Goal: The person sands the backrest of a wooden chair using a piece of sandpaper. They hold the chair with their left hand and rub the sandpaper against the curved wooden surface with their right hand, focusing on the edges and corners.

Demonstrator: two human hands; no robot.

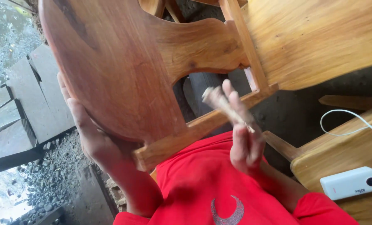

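Note:
A varnished wooden chair (pixel 123 71) fills the upper half of the head view, tipped over above my lap. My left hand (pixel 88 133) grips the curved edge of the chair's back panel from underneath. Blurred by motion, my right hand (pixel 244 137) holds a folded strip of worn sandpaper (pixel 219 102) close to the chair's lower rail (pixel 202 127). My red shirt (pixel 211 187) shows below both hands.
A white power bank (pixel 350 182) with a white cable (pixel 348 125) lies on a round wooden seat (pixel 344 158) at the right. Grey concrete slabs (pixel 23 104) and gravel (pixel 40 183) lie at the left. Dark ground shows behind the chair.

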